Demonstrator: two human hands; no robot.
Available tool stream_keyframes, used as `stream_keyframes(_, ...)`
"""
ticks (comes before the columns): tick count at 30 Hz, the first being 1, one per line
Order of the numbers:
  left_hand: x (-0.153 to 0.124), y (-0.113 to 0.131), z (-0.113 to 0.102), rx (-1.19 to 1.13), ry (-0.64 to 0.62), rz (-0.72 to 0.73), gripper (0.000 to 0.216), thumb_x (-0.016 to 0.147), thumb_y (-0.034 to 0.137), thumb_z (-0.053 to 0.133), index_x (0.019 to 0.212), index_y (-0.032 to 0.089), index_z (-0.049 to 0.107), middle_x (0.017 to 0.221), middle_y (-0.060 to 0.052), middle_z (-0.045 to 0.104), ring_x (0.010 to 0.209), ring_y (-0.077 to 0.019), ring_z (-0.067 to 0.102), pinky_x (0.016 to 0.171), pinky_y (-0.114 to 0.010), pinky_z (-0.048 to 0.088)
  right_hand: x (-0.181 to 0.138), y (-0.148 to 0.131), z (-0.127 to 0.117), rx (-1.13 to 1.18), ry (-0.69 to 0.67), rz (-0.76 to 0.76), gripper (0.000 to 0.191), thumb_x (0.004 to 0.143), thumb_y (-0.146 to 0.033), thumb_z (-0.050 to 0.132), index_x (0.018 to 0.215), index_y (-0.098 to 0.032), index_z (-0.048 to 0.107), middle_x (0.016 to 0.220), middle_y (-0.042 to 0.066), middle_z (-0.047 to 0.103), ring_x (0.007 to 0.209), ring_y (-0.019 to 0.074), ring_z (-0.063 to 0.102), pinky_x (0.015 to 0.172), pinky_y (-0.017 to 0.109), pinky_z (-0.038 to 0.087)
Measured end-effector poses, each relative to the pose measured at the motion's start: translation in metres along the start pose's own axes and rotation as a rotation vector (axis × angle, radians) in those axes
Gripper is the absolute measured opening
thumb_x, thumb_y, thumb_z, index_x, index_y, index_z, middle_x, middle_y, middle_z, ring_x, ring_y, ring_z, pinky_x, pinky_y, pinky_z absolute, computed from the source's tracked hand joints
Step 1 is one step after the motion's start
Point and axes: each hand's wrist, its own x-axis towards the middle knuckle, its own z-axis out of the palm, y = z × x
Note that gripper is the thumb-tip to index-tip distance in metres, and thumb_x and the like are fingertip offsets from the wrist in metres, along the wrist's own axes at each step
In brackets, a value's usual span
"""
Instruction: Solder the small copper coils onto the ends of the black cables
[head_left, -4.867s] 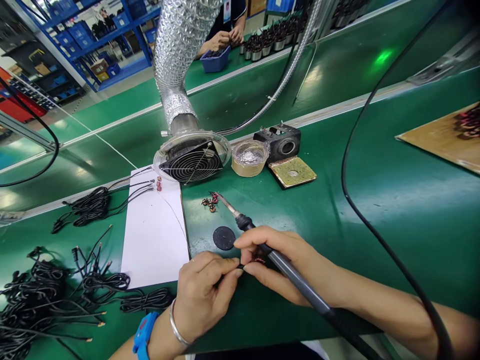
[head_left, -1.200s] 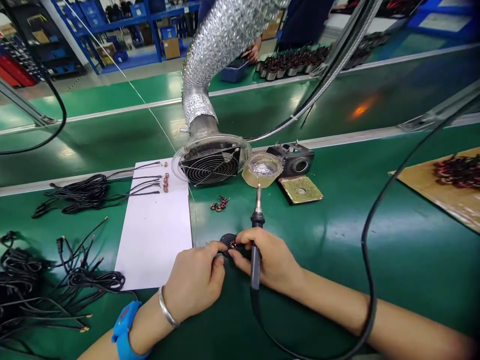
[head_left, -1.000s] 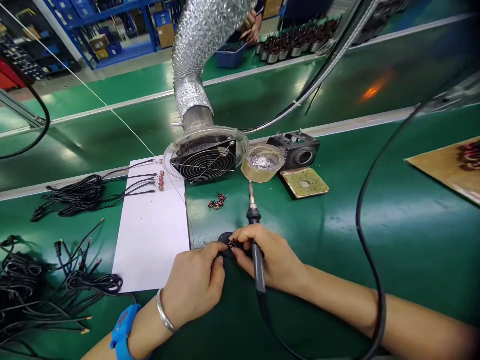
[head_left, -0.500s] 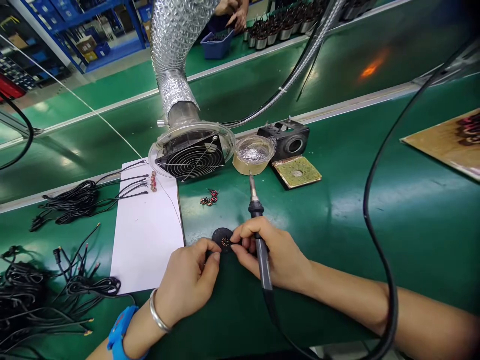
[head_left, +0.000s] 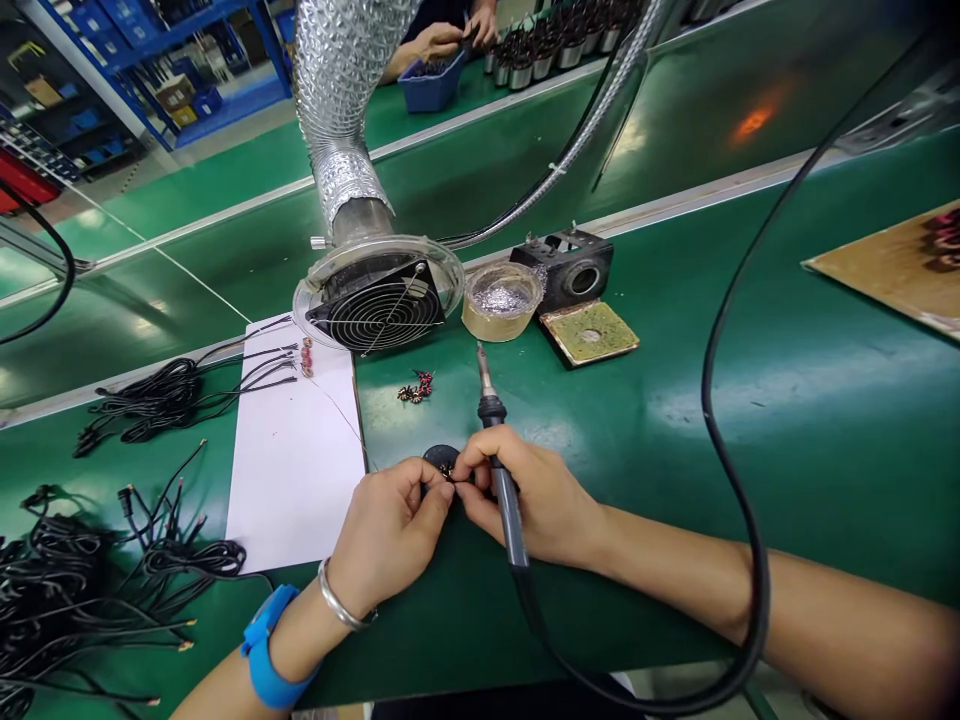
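My right hand is closed round a soldering iron, whose tip points away from me, up toward the fan. The same hand's thumb and fingertip also pinch close beside a small black-and-copper coil. My left hand is closed too, thumb and forefinger pressed together at that coil. Under the fingertips lies a black round disc, partly hidden by them. A little beyond it, several similar small coils lie in a cluster on the green bench.
A fume fan on a foil duct hangs ahead. Behind the iron's tip are a foil-lined tape ring, a black iron stand and a yellow sponge. Left are white paper and black cables. Another person's hands work beyond.
My fingertips have come together over the disc and now cover more of the small coil. The soldering iron has shifted slightly left. The other person's hands have moved closer together.
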Motion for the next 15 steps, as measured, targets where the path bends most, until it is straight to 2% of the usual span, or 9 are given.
stream_keyframes(4, 0.002, 0.002, -0.004, 0.056, -0.011, 0.022, 0.024, 0.089, 0.039, 0.054, 0.075, 0.020, 0.062, 0.047, 0.009, 0.035, 0.045, -0.0087, 0.032, 0.046, -0.022, 0.023, 0.002, 0.005, -0.002, -0.018, 0.056, -0.058, 0.023, 0.081, -0.009, 0.055, 0.096, -0.023, 0.046, 0.082, 0.000, 0.062, 0.062, 0.0106, 0.056, 0.060, 0.024, 0.049)
stream_keyframes(10, 0.015, 0.008, -0.006, 0.066, 0.080, -0.016, 0.039, 0.083, 0.052, 0.059, 0.063, 0.020, 0.053, 0.046, 0.009, 0.035, 0.044, -0.0083, 0.032, 0.045, -0.022, 0.023, 0.009, 0.012, -0.002, -0.005, 0.057, -0.099, 0.023, 0.082, -0.009, 0.054, 0.099, -0.022, 0.045, 0.085, 0.002, 0.064, 0.066, 0.0124, 0.057, 0.064, 0.027, 0.050)
stream_keyframes(15, 0.015, 0.007, -0.007, 0.095, 0.065, 0.009, 0.028, 0.087, 0.038, 0.053, 0.066, 0.020, 0.053, 0.045, 0.009, 0.035, 0.043, -0.0085, 0.032, 0.046, -0.022, 0.023, 0.013, 0.013, -0.004, 0.032, -0.006, -0.102, 0.024, 0.082, -0.009, 0.054, 0.102, -0.021, 0.049, 0.091, 0.004, 0.065, 0.077, 0.0140, 0.060, 0.067, 0.026, 0.051)
